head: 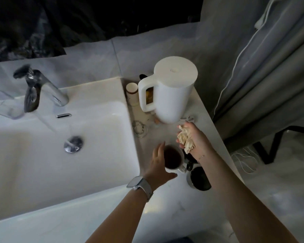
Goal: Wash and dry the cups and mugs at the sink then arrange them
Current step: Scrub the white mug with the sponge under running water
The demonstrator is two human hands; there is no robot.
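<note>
Mugs stand on the pale counter [167, 204] just right of a white sink [88, 95], at about five o'clock from the drain [73, 143]. One white mug [173, 158] with a dark inside sits upright, its handle pointing toward five o'clock. The left hand [159, 165], a watch [140, 185] on its wrist, rests against the mug's nine o'clock side, fingers fairly straight along the wall and thumb spread toward the near rim; whether it truly grips is unclear. A second dark mug [199, 178] stands just beside the first, at its four o'clock, partly hidden under the right forearm. The right hand [194, 137] hovers at the first mug's one o'clock, fingers curled around a crumpled cream cloth [185, 138]. At twelve o'clock from the hands stands a tall white kettle [172, 92], a small white-capped bottle [132, 93] to its left. A chrome tap [42, 90] sits at the sink's far edge. Grey curtain [270, 67] hangs at three o'clock.
</note>
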